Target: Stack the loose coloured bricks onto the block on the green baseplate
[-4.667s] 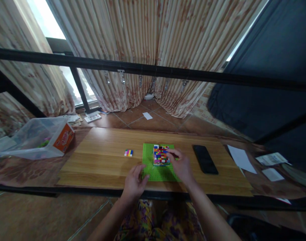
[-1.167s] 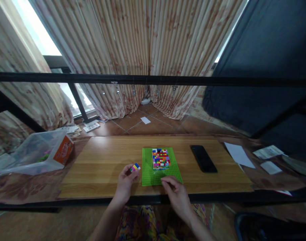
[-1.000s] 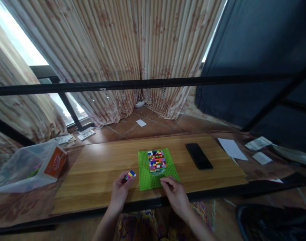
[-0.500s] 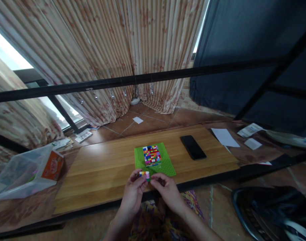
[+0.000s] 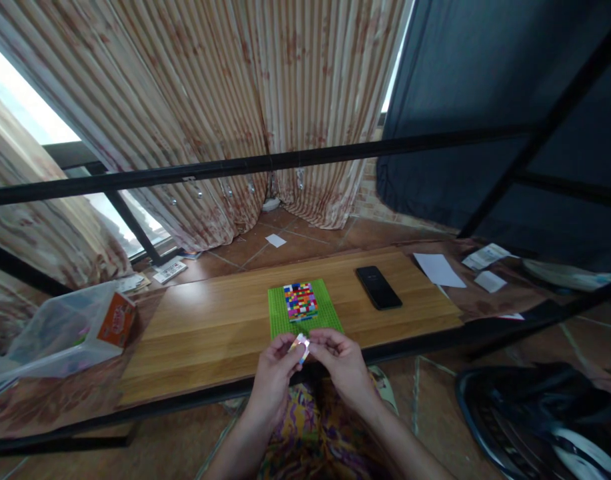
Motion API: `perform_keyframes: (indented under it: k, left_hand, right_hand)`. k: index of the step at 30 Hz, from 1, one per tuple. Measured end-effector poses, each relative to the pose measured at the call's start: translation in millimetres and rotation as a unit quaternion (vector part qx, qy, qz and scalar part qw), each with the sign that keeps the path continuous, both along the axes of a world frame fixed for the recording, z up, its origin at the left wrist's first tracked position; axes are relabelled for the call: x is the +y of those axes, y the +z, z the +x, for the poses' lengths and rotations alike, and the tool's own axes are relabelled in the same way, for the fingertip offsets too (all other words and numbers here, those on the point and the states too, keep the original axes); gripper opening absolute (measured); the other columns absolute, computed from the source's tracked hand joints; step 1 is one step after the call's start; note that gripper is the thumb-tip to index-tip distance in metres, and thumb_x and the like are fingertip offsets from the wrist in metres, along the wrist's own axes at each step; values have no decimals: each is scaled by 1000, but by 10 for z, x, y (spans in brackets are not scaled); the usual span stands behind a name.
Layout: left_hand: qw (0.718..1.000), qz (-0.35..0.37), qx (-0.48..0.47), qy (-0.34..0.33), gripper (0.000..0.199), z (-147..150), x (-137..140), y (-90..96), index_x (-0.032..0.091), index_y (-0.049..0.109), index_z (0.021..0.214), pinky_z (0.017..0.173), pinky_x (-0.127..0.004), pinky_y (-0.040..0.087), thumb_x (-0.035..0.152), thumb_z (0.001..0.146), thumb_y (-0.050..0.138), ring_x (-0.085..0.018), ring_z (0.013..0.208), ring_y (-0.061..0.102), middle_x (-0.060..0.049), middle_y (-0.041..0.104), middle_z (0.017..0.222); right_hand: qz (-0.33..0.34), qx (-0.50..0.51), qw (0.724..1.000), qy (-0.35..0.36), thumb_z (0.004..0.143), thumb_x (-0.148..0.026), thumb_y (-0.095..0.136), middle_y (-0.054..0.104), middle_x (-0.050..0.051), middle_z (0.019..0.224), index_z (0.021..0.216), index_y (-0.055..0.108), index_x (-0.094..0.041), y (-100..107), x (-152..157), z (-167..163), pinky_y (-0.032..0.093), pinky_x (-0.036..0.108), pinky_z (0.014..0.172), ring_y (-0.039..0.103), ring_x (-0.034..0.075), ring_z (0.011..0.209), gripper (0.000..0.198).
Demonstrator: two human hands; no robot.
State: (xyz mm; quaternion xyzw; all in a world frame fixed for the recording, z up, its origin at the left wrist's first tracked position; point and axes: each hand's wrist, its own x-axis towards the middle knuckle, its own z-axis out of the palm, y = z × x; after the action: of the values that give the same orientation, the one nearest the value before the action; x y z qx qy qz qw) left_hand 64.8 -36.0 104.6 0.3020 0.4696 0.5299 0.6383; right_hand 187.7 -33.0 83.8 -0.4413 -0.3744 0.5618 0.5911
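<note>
Between my two hands is a small block of joined toy bricks [image 5: 301, 348], tilted, with a pale top and bits of colour at its edge. My left hand [image 5: 274, 368] pinches it between thumb and fingers. From the other side, the closed fingertips of my right hand [image 5: 341, 363] meet its edge. Just beyond lies a green studded baseplate [image 5: 326, 313], partly covered by my hands at its near edge. On it stands a layered multicoloured brick build [image 5: 300, 301].
A black phone [image 5: 378, 287] lies right of the baseplate on the wooden board [image 5: 195, 333]. Far left stands a clear plastic box [image 5: 65, 333] with an orange label. White paper [image 5: 439, 270] lies at the right, and a black metal rail [image 5: 225, 165] crosses behind.
The small brick block has been turned and tilted in my fingers, showing a paler side. My right hand has come closer to it. The whole view has shifted slightly.
</note>
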Motion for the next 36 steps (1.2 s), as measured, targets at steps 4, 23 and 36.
perform_keyframes:
  k: [4,23,36]
  left_hand:
    - [999,18,20,-26,28,-19,-44,-9,17,67,86,59,-21,46,25,63,80,-12,66,58,-1,66,77]
    - [975,86,188,-81,16,-131,234,-281,16,61,76,65,-22,42,31,76,67,-13,67,50,2,57,70]
    - [926,105,320,-169,13,-230,389,-412,17,55,77,58,-21,37,28,85,54,-13,64,45,2,48,68]
  right_hand:
    - [-12,5,1000,0,62,-42,79,68,0,72,83,69,-22,16,14,7,52,29,65,62,16,67,30]
    - [-47,-81,993,66,73,-39,72,66,1,69,73,71,-19,-243,233,4,44,25,65,57,15,68,20]
    - [-83,-92,989,78,72,-38,71,61,-1,61,66,67,-18,-297,368,11,40,23,59,52,12,60,22]
